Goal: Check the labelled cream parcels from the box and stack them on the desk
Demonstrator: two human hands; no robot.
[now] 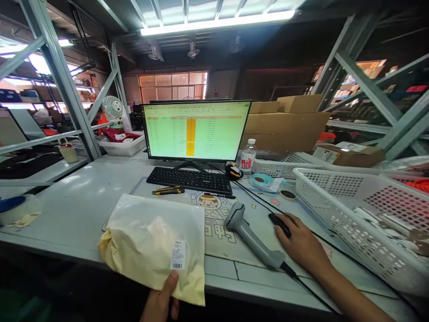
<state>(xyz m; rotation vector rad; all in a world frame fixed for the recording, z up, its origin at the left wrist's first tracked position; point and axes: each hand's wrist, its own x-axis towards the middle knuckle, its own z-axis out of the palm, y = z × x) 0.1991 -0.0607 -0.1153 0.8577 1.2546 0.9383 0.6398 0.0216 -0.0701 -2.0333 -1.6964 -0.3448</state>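
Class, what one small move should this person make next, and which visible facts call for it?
Probably the right hand should leave the mouse and take the grey scanner. The scanner lies unheld close beside that hand, while the left hand grips the bag, whose barcode label faces the camera.

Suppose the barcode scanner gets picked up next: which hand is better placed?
Probably the right hand: it is on the black mouse, close beside the barcode scanner, while the left hand holds the labelled plastic bag.
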